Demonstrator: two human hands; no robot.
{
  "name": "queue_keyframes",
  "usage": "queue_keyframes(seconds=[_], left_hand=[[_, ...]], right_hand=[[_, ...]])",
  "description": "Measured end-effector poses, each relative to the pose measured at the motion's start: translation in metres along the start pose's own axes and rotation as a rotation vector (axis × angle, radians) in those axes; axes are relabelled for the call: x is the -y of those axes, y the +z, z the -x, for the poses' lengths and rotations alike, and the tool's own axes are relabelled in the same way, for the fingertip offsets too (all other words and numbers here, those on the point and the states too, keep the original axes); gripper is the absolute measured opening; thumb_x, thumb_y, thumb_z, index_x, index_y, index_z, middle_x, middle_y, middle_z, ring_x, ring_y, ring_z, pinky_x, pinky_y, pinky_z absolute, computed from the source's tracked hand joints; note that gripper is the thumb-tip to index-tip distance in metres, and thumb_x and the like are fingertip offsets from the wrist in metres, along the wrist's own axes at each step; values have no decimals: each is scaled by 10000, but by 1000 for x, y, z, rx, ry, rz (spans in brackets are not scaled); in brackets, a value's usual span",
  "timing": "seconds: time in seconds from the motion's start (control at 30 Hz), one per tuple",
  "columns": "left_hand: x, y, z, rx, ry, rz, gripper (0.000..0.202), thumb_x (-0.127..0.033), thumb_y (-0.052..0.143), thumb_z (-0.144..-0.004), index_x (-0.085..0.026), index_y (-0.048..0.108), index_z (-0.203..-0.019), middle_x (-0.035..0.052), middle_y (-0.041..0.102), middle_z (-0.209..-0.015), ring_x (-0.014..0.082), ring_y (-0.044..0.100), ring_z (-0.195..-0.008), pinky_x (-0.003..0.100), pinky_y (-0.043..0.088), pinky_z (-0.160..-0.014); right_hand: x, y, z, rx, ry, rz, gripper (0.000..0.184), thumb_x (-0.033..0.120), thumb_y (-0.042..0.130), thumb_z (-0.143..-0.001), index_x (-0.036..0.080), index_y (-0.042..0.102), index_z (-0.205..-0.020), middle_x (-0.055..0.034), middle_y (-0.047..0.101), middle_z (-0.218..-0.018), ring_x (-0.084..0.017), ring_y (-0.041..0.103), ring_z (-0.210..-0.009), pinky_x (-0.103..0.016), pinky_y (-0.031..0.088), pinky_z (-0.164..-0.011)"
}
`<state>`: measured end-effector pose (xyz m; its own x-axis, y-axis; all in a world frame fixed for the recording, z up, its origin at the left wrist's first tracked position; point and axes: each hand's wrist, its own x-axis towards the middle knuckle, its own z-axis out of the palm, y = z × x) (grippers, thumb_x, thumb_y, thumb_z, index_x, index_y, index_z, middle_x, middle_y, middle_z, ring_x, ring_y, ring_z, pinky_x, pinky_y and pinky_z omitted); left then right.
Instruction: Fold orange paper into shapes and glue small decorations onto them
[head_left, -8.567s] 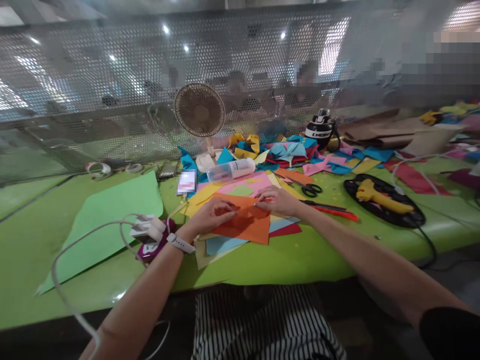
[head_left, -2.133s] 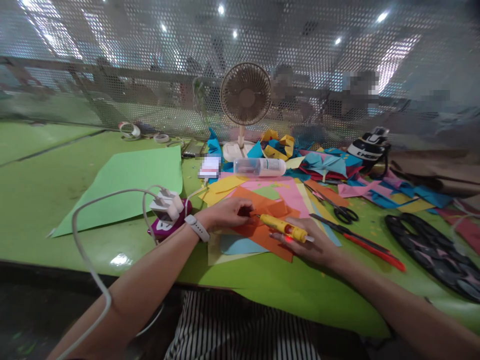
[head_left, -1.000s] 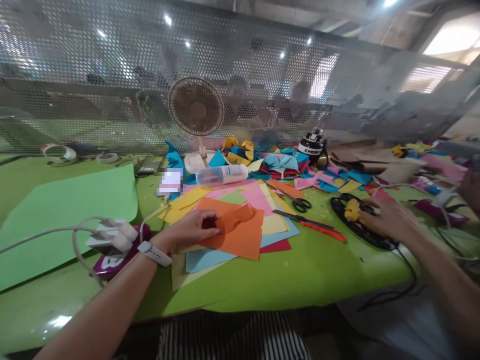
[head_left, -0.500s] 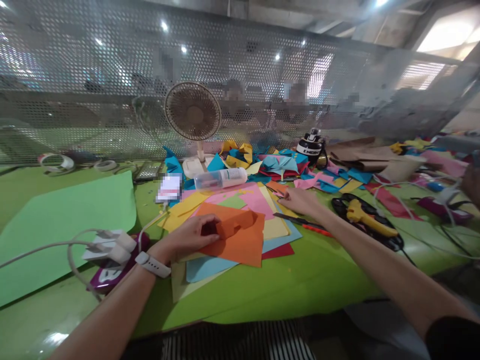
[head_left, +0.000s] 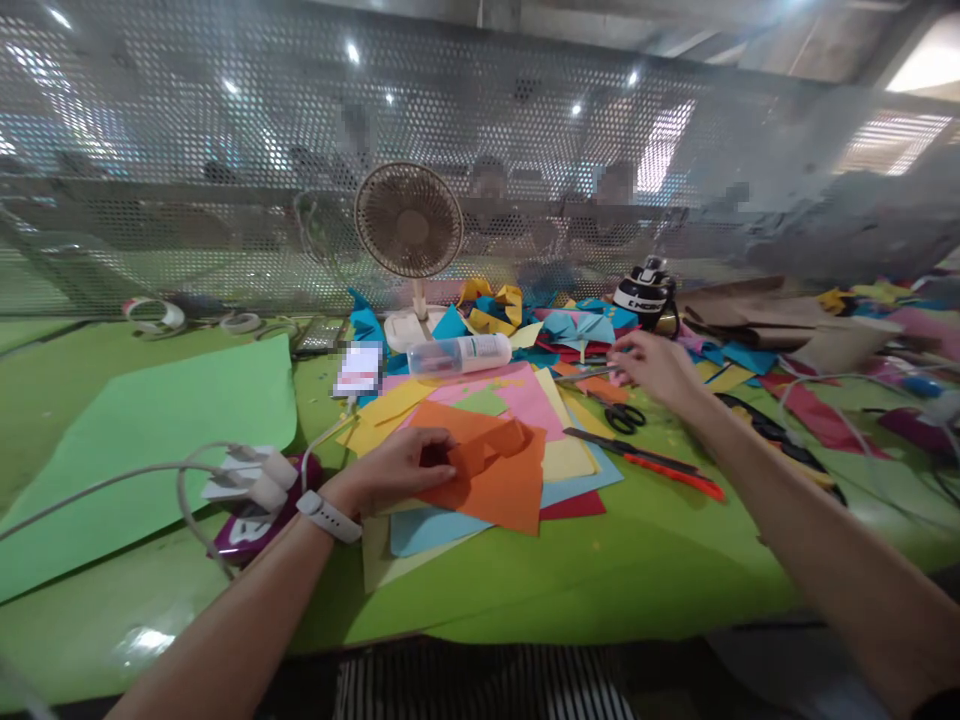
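My left hand [head_left: 409,465], with a white watch on the wrist, lies on a sheet of orange paper [head_left: 517,490]. Its thumb and fingers are closed on a raised, creased piece of orange paper [head_left: 487,450]. Beneath lie yellow, pink, light blue and red sheets. My right hand [head_left: 652,365] is closed at the far right of this stack, fingertips together at the end of a thin grey tool [head_left: 589,374] whose kind is unclear. Black-handled scissors [head_left: 624,415] lie just below that hand. An orange-red utility knife [head_left: 675,475] rests nearer me.
A clear bottle [head_left: 461,354] lies behind the stack, before a small fan [head_left: 410,222]. Paper scraps and a black-and-white bottle [head_left: 643,295] are at the back. A purple power strip [head_left: 259,525] with cables sits left, beside a green sheet [head_left: 165,430].
My right hand has moved right and away from me, leaving the scissors in plain sight on the table. The left hand keeps its hold on the orange paper. The view has shifted slightly left.
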<state>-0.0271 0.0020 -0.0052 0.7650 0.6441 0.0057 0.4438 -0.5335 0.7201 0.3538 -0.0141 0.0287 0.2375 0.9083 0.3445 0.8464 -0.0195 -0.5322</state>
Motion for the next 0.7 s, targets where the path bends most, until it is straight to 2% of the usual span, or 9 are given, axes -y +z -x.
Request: queue_keyframes(seconds=[0.07, 0.17, 0.27, 0.33, 0.37, 0.43, 0.53, 0.63, 0.7], left_hand=[[-2, 0, 0, 17, -3, 15, 291, -424, 605, -781, -153, 619, -887, 35, 632, -805, 175, 574, -733, 270, 438, -637], [-5, 0, 0, 5, -42, 1, 346, -474, 585, -795, -157, 612, -932, 24, 624, -756, 167, 574, -683, 261, 437, -597], [-7, 3, -2, -146, -77, -126, 424, -537, 499, -844, -177, 601, -1042, 52, 649, -852, 201, 605, -771, 308, 473, -682], [-5, 7, -4, -264, -77, -246, 494, -560, 436, -871, -185, 558, -1169, 100, 633, -1092, 253, 586, -999, 378, 456, -863], [-2, 9, -5, -289, -75, -294, 536, -566, 407, -883, -186, 510, -1247, 118, 576, -1232, 274, 529, -1129, 407, 408, -957], [5, 14, -6, -226, -85, -360, 619, -575, 353, -899, -184, 383, -1379, 133, 428, -1415, 293, 384, -1299, 442, 303, -1068], [13, 18, -8, -121, -124, -411, 676, -579, 298, -917, -180, 242, -1459, 134, 307, -1494, 293, 257, -1378, 466, 216, -1115], [13, 17, -8, -73, -133, -412, 677, -585, 278, -922, -199, 205, -1473, 113, 250, -1518, 283, 220, -1393, 467, 173, -1130], [9, 15, -7, -46, -133, -403, 682, -596, 273, -919, -203, 213, -1472, 95, 226, -1527, 273, 200, -1400, 452, 146, -1138]], right_hand=[[1, -19, -2, -16, 5, -79, 192, 327, 561, -814, 175, 622, -914, -23, 669, -632, -176, 645, -523, -261, 479, -501], [10, -42, -6, 13, -41, 16, 173, 330, 595, -784, 185, 657, -855, -16, 665, -615, -174, 634, -511, -257, 462, -500], [26, -46, -9, 88, -131, 157, 146, 312, 584, -787, 199, 674, -808, 3, 650, -575, -162, 620, -507, -245, 426, -516], [38, -37, -11, 74, -187, 269, 134, 286, 571, -792, 202, 675, -787, 2, 641, -563, -171, 618, -537, -249, 401, -536], [42, -30, -12, 25, -209, 330, 136, 273, 561, -795, 201, 676, -786, -9, 649, -582, -183, 621, -567, -257, 389, -547], [49, -11, -13, -125, -235, 414, 165, 258, 523, -816, 196, 675, -834, -42, 679, -670, -210, 628, -641, -273, 374, -570], [51, 17, -11, -275, -248, 344, 233, 277, 462, -859, 186, 648, -965, -61, 698, -747, -211, 625, -659, -282, 381, -597], [46, 37, -6, -242, -212, 170, 221, 353, 502, -841, 181, 634, -884, -45, 680, -673, -190, 612, -596, -269, 404, -583], [44, 43, -3, -97, -127, 50, 213, 382, 534, -813, 189, 608, -762, -33, 659, -595, -175, 600, -520, -258, 421, -538]])
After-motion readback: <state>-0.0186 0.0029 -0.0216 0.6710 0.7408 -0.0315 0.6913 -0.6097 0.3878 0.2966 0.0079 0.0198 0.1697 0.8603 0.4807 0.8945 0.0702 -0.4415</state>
